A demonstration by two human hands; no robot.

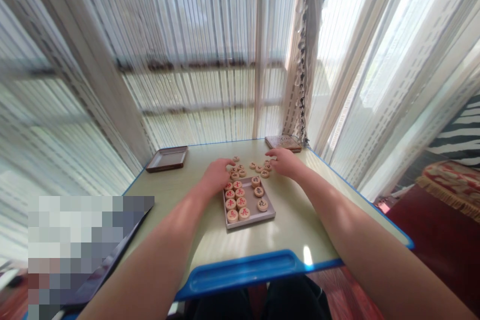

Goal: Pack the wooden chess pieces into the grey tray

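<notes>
Round wooden xiangqi pieces (244, 214) lie inside and beyond a shallow grey rectangular tray (252, 205) on the blue-edged, pale-green bench (296, 225); left hand (219, 174) and right hand (284, 162) curve near loose ones, whether pinching I cannot tell.

Round pale pieces (240, 203) — some loose, others inside a shallow tray (251, 200).

Beyond right hand (283, 162): sheer white striped fabric curtains (277, 25), daylit window (347, 12) behind; under left hand (218, 176): pale yellow-green tabletop (165, 192), blue-rimmed, sun-patched; far right of right hand: dark red furniture (438, 235), gold-fringed patterned cloth (450, 185), black-and-white zebra-striped fabric (463, 132); nearer than right hand: reddish wooden floor (335, 292)
</notes>
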